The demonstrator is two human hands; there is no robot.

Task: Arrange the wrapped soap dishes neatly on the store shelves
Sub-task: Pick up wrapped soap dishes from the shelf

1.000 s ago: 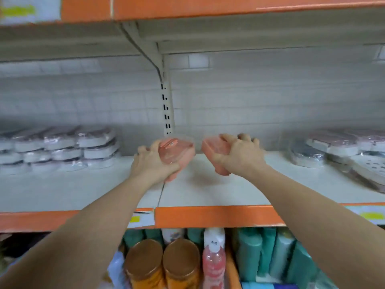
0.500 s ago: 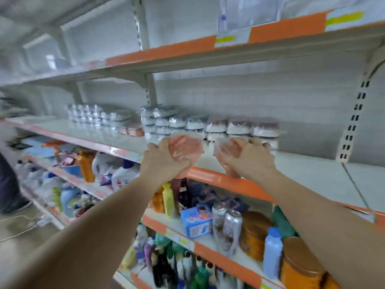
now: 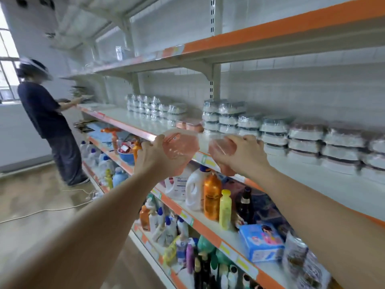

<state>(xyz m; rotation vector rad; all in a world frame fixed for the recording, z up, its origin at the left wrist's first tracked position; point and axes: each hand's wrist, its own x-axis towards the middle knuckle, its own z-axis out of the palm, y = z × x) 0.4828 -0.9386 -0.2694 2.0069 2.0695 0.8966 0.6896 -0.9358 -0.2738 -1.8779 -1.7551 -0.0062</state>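
We hold one pink wrapped soap dish in each grip. Our left hand [image 3: 155,158] curls round the left soap dish [image 3: 180,148], thumb over its top edge, and our right hand [image 3: 242,154] clasps the right soap dish [image 3: 218,147] from above and behind, so both grips are closed round their loads. The two dishes sit level and just beside each other, apart by a small gap, raised in front of the orange lip of the shelf [image 3: 129,118]; we judge they are carried as a pair so they can go down side by side.

Just beyond the grips, two more pink dishes [image 3: 189,126] lie on the shelf, likely the row ours should join. To their right, past our right grip, stand stacks of white wrapped dishes [image 3: 275,132] in neat tiers against the back wall; another block of stacks [image 3: 154,108] stands further off beyond our left grip.

Below the grips, the lower shelves carry bottles [image 3: 212,195], detergent jugs and a blue box [image 3: 261,241]. Far out on the left, another person [image 3: 50,122] works at the same shelving, with a window behind and a cable on the concrete floor [image 3: 41,205].
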